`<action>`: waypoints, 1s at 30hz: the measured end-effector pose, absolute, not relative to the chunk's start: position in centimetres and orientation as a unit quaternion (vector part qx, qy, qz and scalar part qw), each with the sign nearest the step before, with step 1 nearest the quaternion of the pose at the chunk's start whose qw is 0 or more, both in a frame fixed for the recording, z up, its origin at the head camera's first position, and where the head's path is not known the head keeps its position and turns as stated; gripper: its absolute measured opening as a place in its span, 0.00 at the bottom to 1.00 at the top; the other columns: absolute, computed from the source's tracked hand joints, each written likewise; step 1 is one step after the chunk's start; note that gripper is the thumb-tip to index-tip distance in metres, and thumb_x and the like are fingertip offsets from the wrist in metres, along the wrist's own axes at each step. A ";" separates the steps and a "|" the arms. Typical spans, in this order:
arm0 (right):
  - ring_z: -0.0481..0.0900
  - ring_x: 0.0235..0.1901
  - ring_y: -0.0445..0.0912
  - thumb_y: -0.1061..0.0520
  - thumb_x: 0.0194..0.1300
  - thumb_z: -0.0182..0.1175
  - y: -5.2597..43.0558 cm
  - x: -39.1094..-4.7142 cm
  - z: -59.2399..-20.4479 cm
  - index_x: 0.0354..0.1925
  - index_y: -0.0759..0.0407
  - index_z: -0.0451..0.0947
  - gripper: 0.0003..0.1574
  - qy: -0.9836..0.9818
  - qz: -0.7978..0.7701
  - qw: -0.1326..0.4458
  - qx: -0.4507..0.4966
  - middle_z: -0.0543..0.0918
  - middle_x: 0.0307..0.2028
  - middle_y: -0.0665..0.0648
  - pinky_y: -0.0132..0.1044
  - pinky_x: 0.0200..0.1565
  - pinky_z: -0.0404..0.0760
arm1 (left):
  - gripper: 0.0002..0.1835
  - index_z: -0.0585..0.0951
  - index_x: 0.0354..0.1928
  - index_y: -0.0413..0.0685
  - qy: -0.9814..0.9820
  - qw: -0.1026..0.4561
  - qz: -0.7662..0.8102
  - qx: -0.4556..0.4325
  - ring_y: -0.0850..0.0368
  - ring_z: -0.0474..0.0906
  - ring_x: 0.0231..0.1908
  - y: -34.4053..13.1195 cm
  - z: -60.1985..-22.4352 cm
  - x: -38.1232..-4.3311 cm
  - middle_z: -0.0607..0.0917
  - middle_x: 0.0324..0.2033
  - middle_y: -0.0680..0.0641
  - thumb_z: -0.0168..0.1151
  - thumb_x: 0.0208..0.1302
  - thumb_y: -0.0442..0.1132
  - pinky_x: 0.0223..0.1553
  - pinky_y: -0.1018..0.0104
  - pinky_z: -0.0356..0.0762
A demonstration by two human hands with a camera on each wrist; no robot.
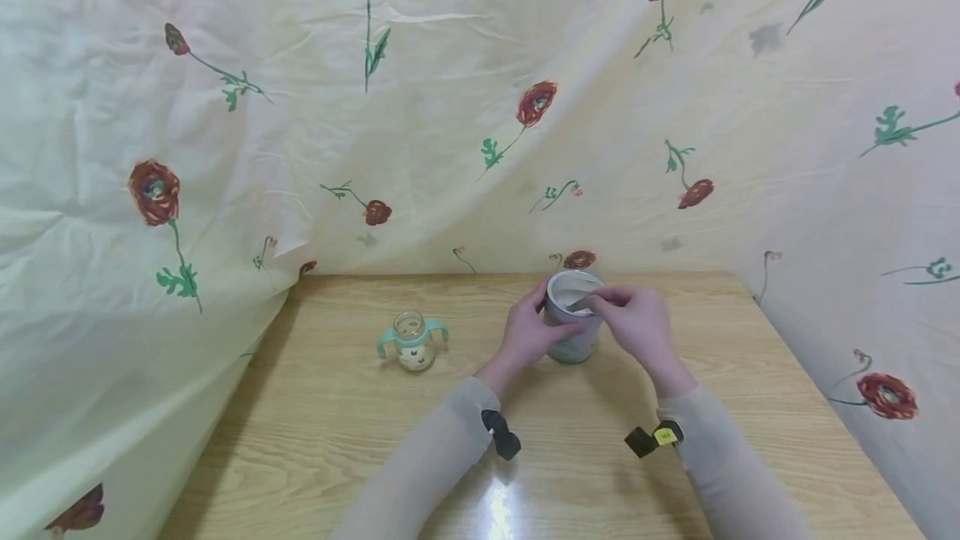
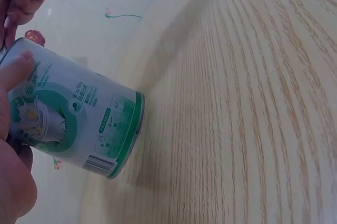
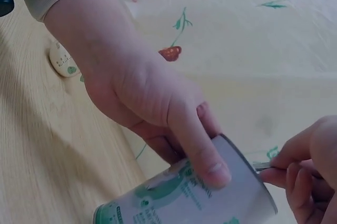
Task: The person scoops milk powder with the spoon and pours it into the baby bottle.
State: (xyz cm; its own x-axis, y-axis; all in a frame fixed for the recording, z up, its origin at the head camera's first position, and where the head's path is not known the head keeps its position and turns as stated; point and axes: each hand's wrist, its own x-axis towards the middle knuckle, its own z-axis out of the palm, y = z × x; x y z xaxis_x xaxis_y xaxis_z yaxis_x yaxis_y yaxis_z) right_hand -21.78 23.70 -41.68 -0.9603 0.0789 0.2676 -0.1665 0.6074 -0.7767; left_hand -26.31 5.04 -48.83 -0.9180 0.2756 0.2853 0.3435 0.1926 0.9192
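Observation:
A white and green printed tin (image 1: 573,338), its top uncovered, stands at the back of the wooden table. My left hand (image 1: 527,330) grips it round the side, with the thumb across the printed front (image 2: 87,113). At the mouth, my right hand (image 1: 637,323) pinches a thin grey utensil (image 3: 260,166) by its handle. Its other end reaches inside the tin, where the wall hides part of it. To the left stands a baby bottle (image 1: 415,354) with two mint-green handles and no cap on its neck.
The wooden table (image 1: 360,457) ends at the back against a pale hanging cloth (image 1: 450,132) printed with red flowers, which also hangs down both sides. The tin stands near that back edge. A black band with a small box (image 1: 501,433) sits on each wrist.

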 end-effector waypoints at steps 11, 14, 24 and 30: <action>0.86 0.32 0.34 0.53 0.73 0.71 25.2 -20.6 -43.5 0.48 0.66 0.90 0.17 -0.814 0.540 0.205 -0.067 0.93 0.40 0.58 0.24 0.35 0.84 | 0.60 0.60 0.85 0.54 -0.765 -0.004 -0.623 -0.163 0.50 0.64 0.78 5.6 -48.0 -26.1 0.66 0.80 0.52 0.86 0.55 0.52 0.76 0.52 0.66; 0.84 0.31 0.35 0.54 0.73 0.70 25.4 -20.3 -44.0 0.50 0.67 0.90 0.17 -0.787 0.571 0.215 -0.088 0.93 0.36 0.50 0.24 0.33 0.83 | 0.60 0.61 0.85 0.56 -0.763 -0.005 -0.628 -0.153 0.51 0.66 0.77 5.8 -47.9 -26.2 0.68 0.79 0.53 0.87 0.53 0.51 0.76 0.52 0.67; 0.84 0.27 0.37 0.56 0.70 0.73 24.7 -20.4 -45.6 0.49 0.68 0.90 0.16 -0.731 0.625 0.248 -0.118 0.91 0.30 0.41 0.24 0.29 0.82 | 0.60 0.63 0.84 0.52 -0.765 -0.019 -0.629 -0.137 0.51 0.69 0.75 5.8 -48.0 -26.7 0.72 0.77 0.51 0.89 0.51 0.48 0.74 0.54 0.70; 0.83 0.28 0.34 0.57 0.71 0.74 24.1 -20.4 -45.3 0.48 0.68 0.90 0.15 -0.730 0.610 0.295 -0.092 0.90 0.31 0.39 0.22 0.30 0.81 | 0.59 0.64 0.83 0.53 -0.770 -0.024 -0.622 -0.141 0.52 0.69 0.75 5.5 -48.0 -26.8 0.72 0.77 0.53 0.89 0.51 0.47 0.73 0.55 0.71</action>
